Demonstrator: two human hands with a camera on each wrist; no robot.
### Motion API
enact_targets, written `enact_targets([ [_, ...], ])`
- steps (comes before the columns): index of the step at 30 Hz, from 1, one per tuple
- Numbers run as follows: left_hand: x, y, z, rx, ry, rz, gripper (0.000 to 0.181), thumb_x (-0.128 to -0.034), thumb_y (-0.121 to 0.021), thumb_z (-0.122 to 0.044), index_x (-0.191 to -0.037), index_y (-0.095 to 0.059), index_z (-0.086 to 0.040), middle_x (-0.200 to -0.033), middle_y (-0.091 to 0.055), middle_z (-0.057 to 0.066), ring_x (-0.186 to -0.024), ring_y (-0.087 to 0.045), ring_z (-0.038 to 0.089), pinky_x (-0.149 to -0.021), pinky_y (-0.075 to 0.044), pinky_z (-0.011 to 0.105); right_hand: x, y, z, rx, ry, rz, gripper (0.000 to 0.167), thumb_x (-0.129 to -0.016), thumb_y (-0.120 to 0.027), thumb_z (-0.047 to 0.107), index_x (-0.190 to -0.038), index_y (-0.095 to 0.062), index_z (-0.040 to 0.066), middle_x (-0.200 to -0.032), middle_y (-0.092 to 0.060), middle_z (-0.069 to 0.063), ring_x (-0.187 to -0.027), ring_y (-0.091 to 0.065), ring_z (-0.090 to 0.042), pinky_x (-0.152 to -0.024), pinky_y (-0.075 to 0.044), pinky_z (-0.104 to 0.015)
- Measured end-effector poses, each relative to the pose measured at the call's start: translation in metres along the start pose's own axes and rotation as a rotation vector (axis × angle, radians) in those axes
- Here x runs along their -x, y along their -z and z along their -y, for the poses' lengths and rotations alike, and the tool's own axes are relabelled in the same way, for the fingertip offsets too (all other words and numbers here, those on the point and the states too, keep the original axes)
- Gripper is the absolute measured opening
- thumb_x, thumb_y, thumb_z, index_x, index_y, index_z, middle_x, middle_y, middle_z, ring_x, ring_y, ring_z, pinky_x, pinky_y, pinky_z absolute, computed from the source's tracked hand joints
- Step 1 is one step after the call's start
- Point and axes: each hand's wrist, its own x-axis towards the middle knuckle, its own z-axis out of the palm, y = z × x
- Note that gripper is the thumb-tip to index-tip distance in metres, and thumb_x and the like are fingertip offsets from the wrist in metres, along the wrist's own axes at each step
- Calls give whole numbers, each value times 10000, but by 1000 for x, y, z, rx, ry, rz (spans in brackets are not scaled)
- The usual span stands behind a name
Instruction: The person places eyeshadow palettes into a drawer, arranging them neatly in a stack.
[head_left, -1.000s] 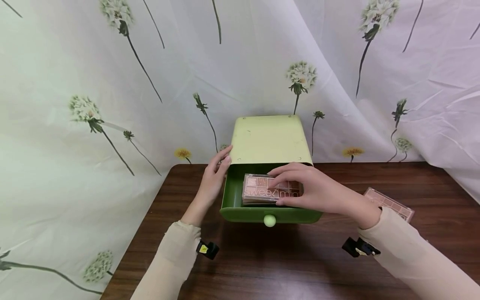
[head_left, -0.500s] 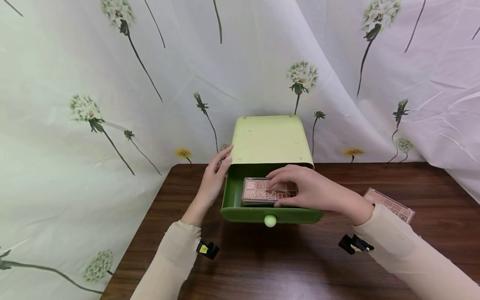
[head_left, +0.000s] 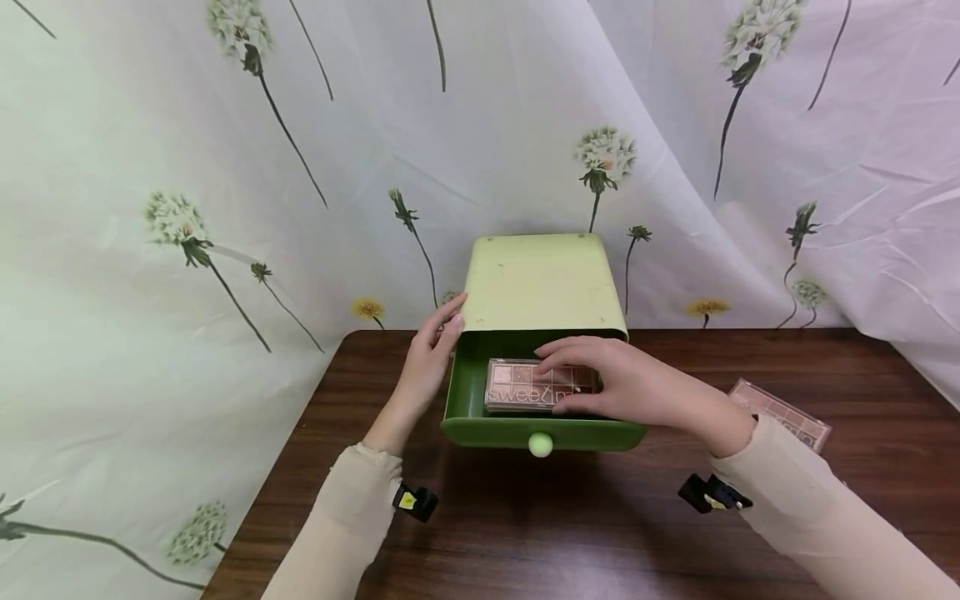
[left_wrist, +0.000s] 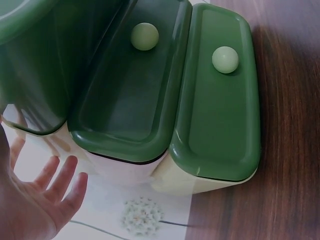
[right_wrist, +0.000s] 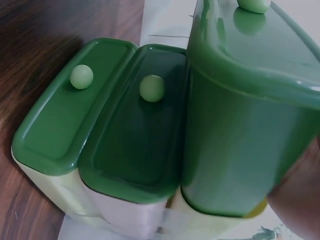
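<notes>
A cream cabinet (head_left: 543, 283) stands on the table, its green top drawer (head_left: 495, 433) pulled out. Inside that drawer lies an eyeshadow palette (head_left: 517, 387) with a clear lid and large lettering; whether others lie beneath it is unclear. My right hand (head_left: 637, 383) grips the palette's right part, thumb at the front edge and fingers curled over it from behind, covering some pans. With relaxed fingers, my left hand (head_left: 423, 367) rests against the cabinet's left side. In the left wrist view its palm (left_wrist: 35, 210) shows beside the cabinet. The right wrist view catches only a blurred bit of hand (right_wrist: 300, 190).
Another eyeshadow palette (head_left: 780, 412) lies on the brown wooden table (head_left: 525, 533), right of the cabinet and partly behind my right forearm. Two closed drawers (left_wrist: 125, 100) with round knobs sit below the extended one. A dandelion-print cloth (head_left: 495, 100) hangs behind.
The palette and my right hand have come slightly down and toward the front of the drawer. My left hand stays on the cabinet's side.
</notes>
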Motion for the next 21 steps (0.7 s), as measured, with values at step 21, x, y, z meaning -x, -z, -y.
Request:
enact_targets([
  [21, -1, -1, 2, 13, -20, -8, 449, -1063, -459, -354, -1498, -463, -244, -1473, -415, 79, -1254, -477, 270, -913, -439, 468, 78, 22, -28, -29, 13, -400, 453, -839, -736, -80, -1207, -684, 179, -1293, -631, 1, -1223, -543, -64, -976, -397, -153],
])
